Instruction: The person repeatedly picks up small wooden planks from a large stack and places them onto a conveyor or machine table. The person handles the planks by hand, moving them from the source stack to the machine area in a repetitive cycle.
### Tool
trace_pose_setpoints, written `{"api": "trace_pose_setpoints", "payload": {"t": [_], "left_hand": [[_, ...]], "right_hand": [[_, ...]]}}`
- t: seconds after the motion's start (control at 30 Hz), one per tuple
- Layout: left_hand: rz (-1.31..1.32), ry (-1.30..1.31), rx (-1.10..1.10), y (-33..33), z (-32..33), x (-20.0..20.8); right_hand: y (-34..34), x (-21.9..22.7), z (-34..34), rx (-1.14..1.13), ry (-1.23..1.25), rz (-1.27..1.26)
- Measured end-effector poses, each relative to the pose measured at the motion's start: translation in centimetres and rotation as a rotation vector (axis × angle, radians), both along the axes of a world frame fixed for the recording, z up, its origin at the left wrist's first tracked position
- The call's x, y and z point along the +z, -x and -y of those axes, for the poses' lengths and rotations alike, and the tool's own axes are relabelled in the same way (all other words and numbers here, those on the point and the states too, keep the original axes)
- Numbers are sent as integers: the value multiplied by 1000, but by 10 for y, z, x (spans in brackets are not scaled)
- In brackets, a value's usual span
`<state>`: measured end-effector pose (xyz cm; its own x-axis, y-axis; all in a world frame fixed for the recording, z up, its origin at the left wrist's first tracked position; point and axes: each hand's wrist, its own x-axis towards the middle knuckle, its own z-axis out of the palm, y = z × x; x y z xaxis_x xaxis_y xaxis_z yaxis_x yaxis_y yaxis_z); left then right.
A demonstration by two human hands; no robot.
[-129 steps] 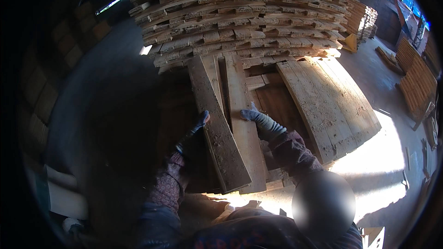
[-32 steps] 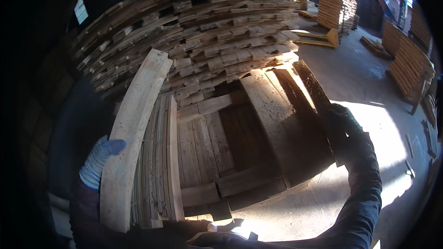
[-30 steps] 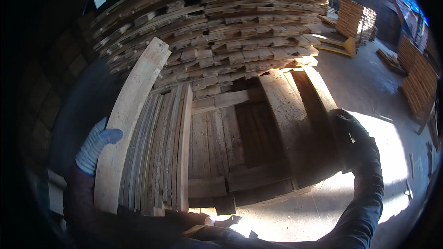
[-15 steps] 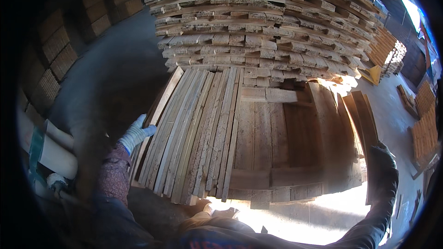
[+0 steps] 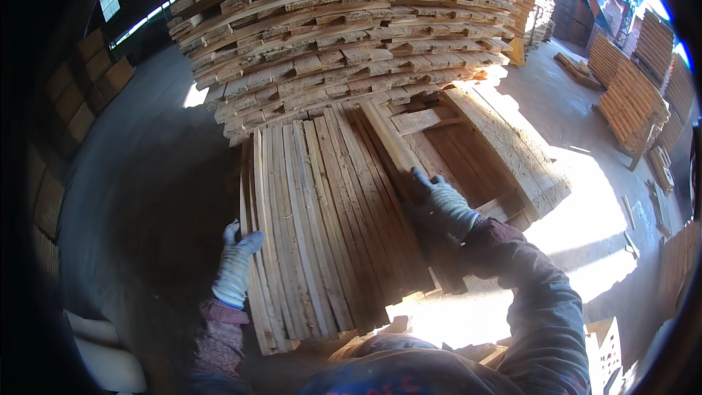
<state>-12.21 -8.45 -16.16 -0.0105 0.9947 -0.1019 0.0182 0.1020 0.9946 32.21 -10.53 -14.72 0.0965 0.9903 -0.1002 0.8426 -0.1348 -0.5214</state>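
Long narrow wooden boards (image 5: 311,212) lie side by side in a row on a low wooden stack in front of me. My left hand (image 5: 235,271), in a striped knit glove, grips the row's outer left edge, its thumb over the leftmost board (image 5: 256,197). Gloved the same way, my right hand (image 5: 447,206) is closed on the near part of a tilted board (image 5: 387,135) at the row's right side. That board stands partly on edge; its underside and the right fingertips are partly hidden. To its right, darker boards (image 5: 446,150) show lower down in the stack.
A tall pile of rough pallets (image 5: 329,44) rises just beyond the boards. A wide pale plank (image 5: 504,146) borders the stack on the right. More wooden stacks (image 5: 632,102) stand far right, and brown stacks (image 5: 88,80) far left. White rolls (image 5: 106,355) lie at lower left.
My right hand has come in from the far right and now holds a board beside the row. The left-hand board, tilted before, now lies closer against the row. The view has turned right.
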Motion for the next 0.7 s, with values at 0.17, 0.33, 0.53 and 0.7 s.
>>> {"api": "trace_pose_setpoints", "payload": {"t": [0.17, 0.33, 0.53, 0.7], "left_hand": [[101, 23, -79, -4, 5, 4], [-60, 41, -230, 18, -36, -26], [-164, -34, -313, 34, -70, -71], [-115, -25, -295, 5, -68, -37]], "right_hand": [[1, -7, -2, -152, -94, -839], [20, 9, 9, -224, 165, -1245], [-10, -56, -20, 123, 17, -970], [-23, -73, -1, 25, -18, -1161]]}}
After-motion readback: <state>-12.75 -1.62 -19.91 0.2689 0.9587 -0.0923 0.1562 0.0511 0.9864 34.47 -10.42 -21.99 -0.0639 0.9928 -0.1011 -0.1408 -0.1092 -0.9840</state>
